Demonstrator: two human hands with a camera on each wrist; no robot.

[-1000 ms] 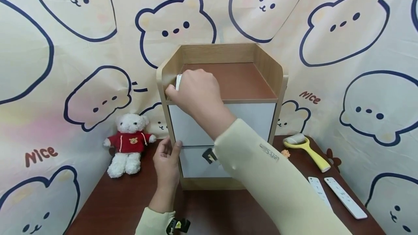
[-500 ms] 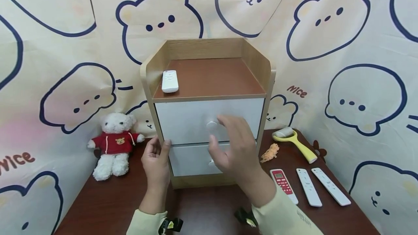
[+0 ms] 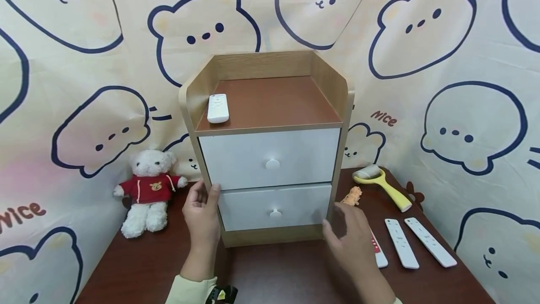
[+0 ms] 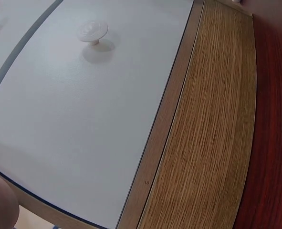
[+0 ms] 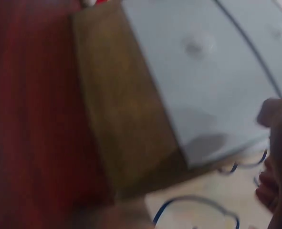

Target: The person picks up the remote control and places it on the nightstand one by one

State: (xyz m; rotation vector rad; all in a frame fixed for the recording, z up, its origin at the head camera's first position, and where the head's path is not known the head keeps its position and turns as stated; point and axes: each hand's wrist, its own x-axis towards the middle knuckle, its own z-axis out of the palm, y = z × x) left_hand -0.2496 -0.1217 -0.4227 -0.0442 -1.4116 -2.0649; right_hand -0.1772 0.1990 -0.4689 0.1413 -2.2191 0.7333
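Observation:
A wooden cabinet (image 3: 278,236) with two white drawers, both closed, stands in the middle of the head view. The left hand (image 3: 202,222) rests against its lower left side, thumb at the front edge. Just off the cabinet's lower right corner, the right hand (image 3: 354,247) hangs above the table with fingers relaxed, holding nothing; it partly covers a red and white remote (image 3: 378,252). On the cabinet's brown top, at the left, lies a white remote (image 3: 218,108). The right wrist view is blurred and shows the lower drawer (image 5: 203,90) beside the hand.
A teddy bear in a red hoodie (image 3: 149,191) sits left of the cabinet. On the right of the table are an orange item (image 3: 352,196), a yellow-handled roller (image 3: 394,193) and two white remotes, one (image 3: 401,243) beside the other (image 3: 430,242).
The right hand has let go of the white remote, which now lies on the cabinet top, and has moved down and right past the drawers. The left hand stays at the cabinet's side.

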